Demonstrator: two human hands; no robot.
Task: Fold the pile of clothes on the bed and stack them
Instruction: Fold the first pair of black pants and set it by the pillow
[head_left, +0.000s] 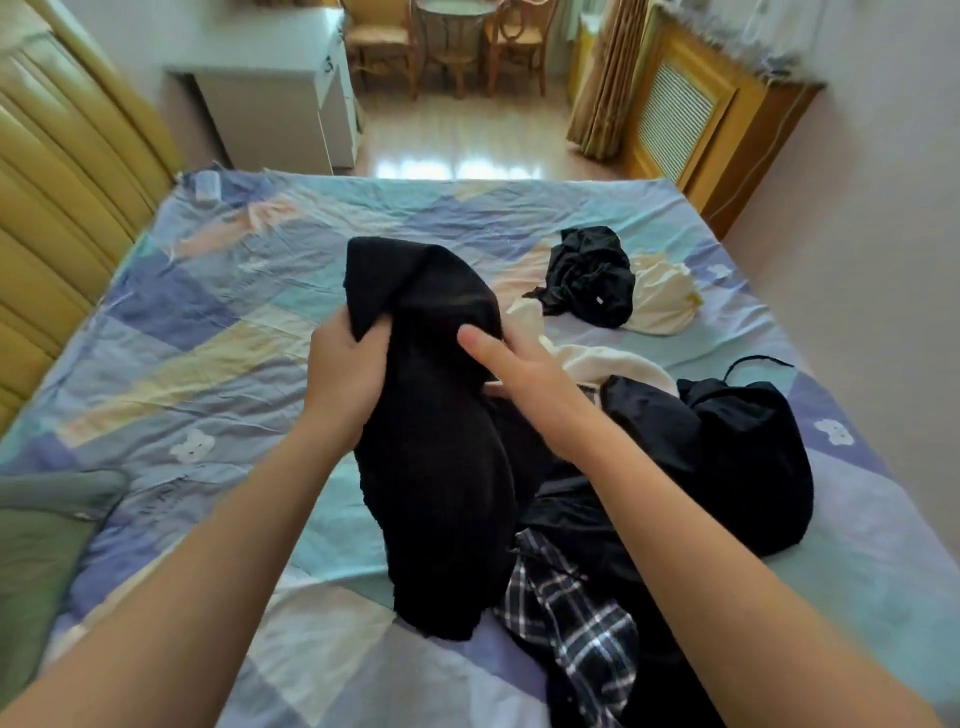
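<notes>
Both hands are raised over the bed at the centre of the frame. The left hand (347, 364) is closed round a bunched fold near the top of a black knitted garment (441, 441), fingers curled into the cloth. The right hand (511, 364) rests against the same garment from the right, thumb extended along its surface; the remaining fingers are hidden behind the cloth, so its grasp cannot be confirmed. The garment hangs from the hands, and its lower hem touches the pastel patchwork bedsheet (218, 322) at lower centre.

Right of the garment, at centre right and lower right, lies the unfolded pile: a black-and-white checked shirt (576, 618), a bulky black fabric heap (737, 457) and a cream cloth (613, 364) showing behind the right wrist. A second, smaller heap sits apart at upper right: a crumpled black garment with a small white tag (589, 278) lying partly over a pale yellow cloth (662, 299).

A green cushion (36, 545) occupies the lower left edge. A white cabinet (270, 104) stands beyond the bed at upper left; its contents are not visible.
</notes>
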